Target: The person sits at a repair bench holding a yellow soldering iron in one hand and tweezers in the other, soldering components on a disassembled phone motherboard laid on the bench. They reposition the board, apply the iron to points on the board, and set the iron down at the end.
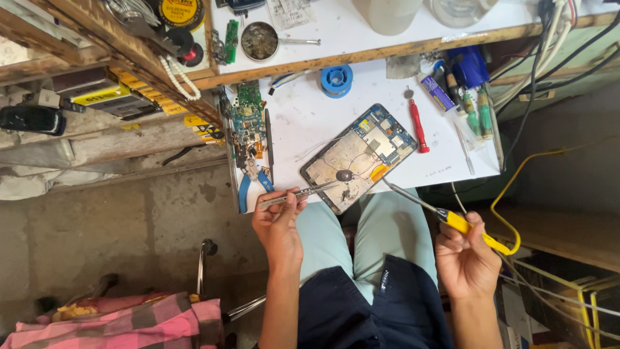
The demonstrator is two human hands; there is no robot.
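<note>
The left hand (278, 223) is closed around tweezers (297, 194), thumb and fingers pinched on the handle end. The tips reach right, over the near edge of the opened tablet (358, 155), close to a small dark round part on its board. The right hand (466, 258) is curled shut on the yellow handle of a soldering iron (445, 216). Its thin metal shaft slants up and left, and the tip sits just beside the tablet's lower right edge. A yellow cord (510, 194) loops away from the handle toward the right.

The tablet lies tilted on the white table (303, 116), back cover off, showing a pale shield and a blue circuit board at its upper end. The person's knees in pale green trousers sit below the table edge, between the two hands.

Left of the tablet lie blue-handled pliers (248, 187) and a second bare circuit board (245, 113). Behind the tablet stands a blue solder spool (336, 79). To the right lies a red screwdriver (416, 126), then a cluster of green-handled screwdrivers (475, 106). Farther back a round tin (259, 41) holds grey wool-like stuff.
</note>
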